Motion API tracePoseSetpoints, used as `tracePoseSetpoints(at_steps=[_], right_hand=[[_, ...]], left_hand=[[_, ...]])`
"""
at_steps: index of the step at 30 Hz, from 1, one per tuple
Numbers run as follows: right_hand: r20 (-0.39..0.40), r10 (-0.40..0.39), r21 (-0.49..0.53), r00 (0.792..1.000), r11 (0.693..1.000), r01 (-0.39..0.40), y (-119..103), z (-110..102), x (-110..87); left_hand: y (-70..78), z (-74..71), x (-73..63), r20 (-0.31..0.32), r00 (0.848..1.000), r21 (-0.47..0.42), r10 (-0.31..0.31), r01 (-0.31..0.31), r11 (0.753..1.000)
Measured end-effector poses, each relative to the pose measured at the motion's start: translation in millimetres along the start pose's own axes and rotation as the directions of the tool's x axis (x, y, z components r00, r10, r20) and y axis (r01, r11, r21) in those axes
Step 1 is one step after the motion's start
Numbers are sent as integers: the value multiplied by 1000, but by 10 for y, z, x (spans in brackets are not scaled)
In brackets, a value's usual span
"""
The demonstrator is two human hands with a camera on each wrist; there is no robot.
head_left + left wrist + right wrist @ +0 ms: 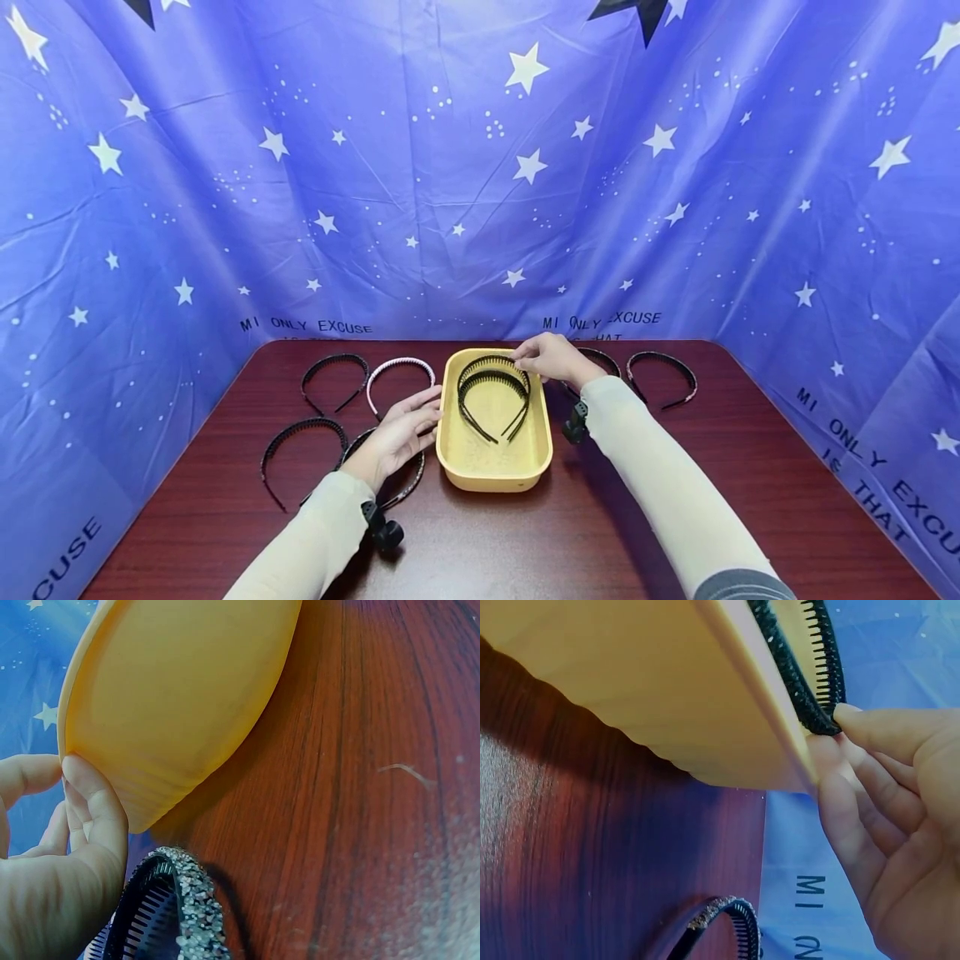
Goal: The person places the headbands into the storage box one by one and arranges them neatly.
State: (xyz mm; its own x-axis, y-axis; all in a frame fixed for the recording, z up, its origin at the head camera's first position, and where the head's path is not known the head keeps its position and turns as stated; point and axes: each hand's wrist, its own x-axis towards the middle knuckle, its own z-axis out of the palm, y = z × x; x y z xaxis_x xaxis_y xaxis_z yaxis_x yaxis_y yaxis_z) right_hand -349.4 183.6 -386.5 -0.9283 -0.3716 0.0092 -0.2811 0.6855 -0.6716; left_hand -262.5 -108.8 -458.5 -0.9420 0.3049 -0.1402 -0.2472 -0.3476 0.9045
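Note:
A yellow plastic basin (pixel 491 482) stands mid-table with two black toothed headbands (pixel 493 377) in it, one overlapping the other. At its far right corner my right hand (pixel 555 358) pinches the rear headband (pixel 802 705) by its curved top, the fingers below lying against the basin's outer wall (pixel 652 690). My left hand (pixel 401 437) reaches to the basin's left side, fingers fairly straight, with fingertips at the rim in the left wrist view. Just under that hand lies a glittery headband (pixel 199 907), partly hidden by it.
Left of the basin lie a pink-and-white headband (pixel 401 361), a black headband (pixel 333 357) and another dark headband (pixel 300 422). To the right are two more, one partly behind my right hand (pixel 600 357) and one farther out (pixel 663 357). A starry blue curtain (pixel 465 167) surrounds the table.

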Motion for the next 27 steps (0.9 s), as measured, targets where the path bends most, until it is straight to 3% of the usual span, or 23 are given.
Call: tracePoseSetpoints(at_steps=[16, 27], right_hand=[[-15, 20, -159, 1000, 987, -22, 4, 105, 108], [9, 43, -175, 999, 984, -40, -49, 102, 123]], left_hand=[[7, 4, -3, 0, 1000, 2, -7, 7, 1000], [8, 12, -2, 3, 1000, 18, -2, 2, 1000]])
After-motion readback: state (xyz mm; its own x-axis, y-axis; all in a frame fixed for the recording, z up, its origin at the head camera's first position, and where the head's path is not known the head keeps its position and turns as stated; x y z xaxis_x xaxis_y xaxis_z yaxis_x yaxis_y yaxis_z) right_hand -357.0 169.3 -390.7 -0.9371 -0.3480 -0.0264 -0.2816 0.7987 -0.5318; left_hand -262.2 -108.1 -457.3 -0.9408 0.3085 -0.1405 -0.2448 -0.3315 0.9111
